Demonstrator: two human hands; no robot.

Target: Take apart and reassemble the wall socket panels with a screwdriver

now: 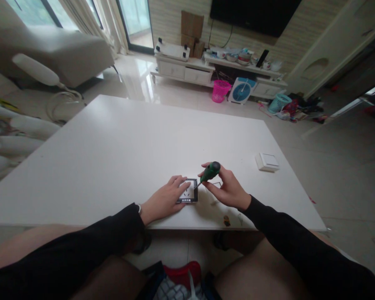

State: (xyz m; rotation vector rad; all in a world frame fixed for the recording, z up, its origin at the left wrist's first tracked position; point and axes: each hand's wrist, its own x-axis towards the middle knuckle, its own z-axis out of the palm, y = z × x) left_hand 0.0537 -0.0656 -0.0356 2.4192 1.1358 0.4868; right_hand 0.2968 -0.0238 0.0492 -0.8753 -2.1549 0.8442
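A square wall socket (pixel 187 194) with a white face and dark border lies on the white table (pixel 162 141) near its front edge. My left hand (pixel 165 198) grips the socket from its left side, fingers over the face and thumb along the near edge. In my right hand (pixel 229 189) is a screwdriver (pixel 211 171) with a green handle, held tilted. Its metal shaft points down-left, and the tip meets or hovers just over the socket's right border; I cannot tell which. Partly behind my right hand lies a thin, light frame (pixel 218 184).
A white switch box (pixel 267 162) sits near the table's right edge. A small dark and orange-yellow item (pixel 226 221) lies by the front edge. Beyond the table are a low cabinet (pixel 171 68), a pink basket (pixel 220 91) and a blue fan (pixel 241 90).
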